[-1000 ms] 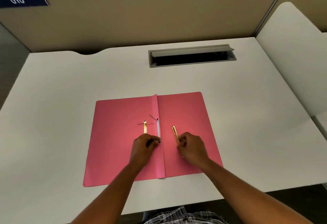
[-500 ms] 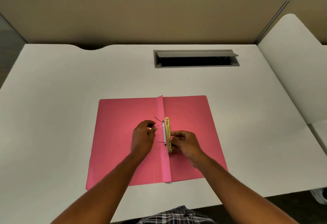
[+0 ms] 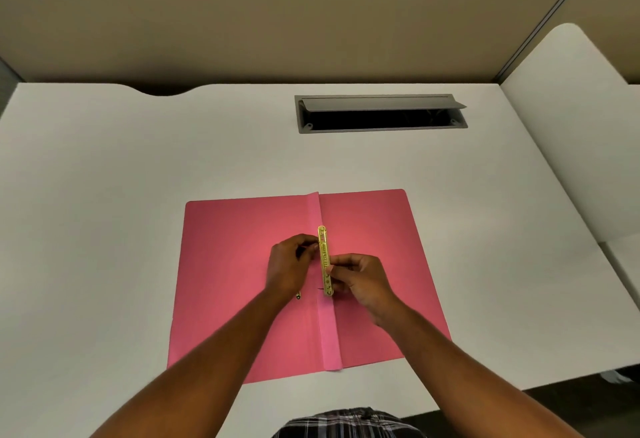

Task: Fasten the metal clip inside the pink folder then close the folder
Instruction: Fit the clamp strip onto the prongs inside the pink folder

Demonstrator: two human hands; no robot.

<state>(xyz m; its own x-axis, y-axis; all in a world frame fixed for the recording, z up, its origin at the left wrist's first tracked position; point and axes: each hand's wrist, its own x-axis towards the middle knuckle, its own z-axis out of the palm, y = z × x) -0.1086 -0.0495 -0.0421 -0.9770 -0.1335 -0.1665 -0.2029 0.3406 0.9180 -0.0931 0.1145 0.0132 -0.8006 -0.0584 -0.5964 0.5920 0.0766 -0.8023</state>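
Pinching the metal clip (image 3: 325, 261) with both hands (image 3: 289, 264) (image 3: 360, 276), I've now shifted it onto the pink folder (image 3: 242, 281) spine; fastening begun, closing remains.

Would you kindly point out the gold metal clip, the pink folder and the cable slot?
gold metal clip (image 3: 325, 261): head view, middle of bar.
pink folder (image 3: 374, 223): head view, bare right leaf.
cable slot (image 3: 381, 104): head view, raised grey flap.

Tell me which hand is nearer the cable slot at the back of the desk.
Right. The right hand lies almost straight below the cable slot; the left hand sits further left.
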